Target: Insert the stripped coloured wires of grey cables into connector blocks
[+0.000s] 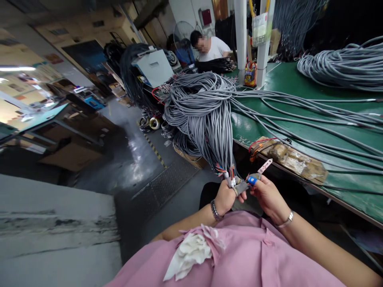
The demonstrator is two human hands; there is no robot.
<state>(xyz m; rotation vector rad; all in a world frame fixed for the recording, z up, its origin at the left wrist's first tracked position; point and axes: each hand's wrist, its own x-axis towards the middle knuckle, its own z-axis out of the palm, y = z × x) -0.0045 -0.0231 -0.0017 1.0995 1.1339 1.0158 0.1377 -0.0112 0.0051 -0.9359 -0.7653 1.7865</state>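
In front of my lap, my left hand (226,198) is closed around the ends of grey cables, whose white-wrapped tips (231,179) and thin coloured wires (221,170) stick up above the fist. A grey covering sits on one of its fingers. Close beside it, my right hand (271,197) is pinched at small coloured wires by the left fingers; blue tape (251,181) is wrapped at its fingertip. A pale strip with red marks (265,166) juts up behind the right hand; I cannot tell whether it is held. The large grey cable bundle (206,107) hangs over the bench end.
Loose grey cables run across the green bench (248,127) on the right. A tape-wrapped block (295,161) lies along its near edge. Another cable coil (341,65) rests farther back, past a white post (262,52). A co-worker (214,48) sits beyond the bundle.
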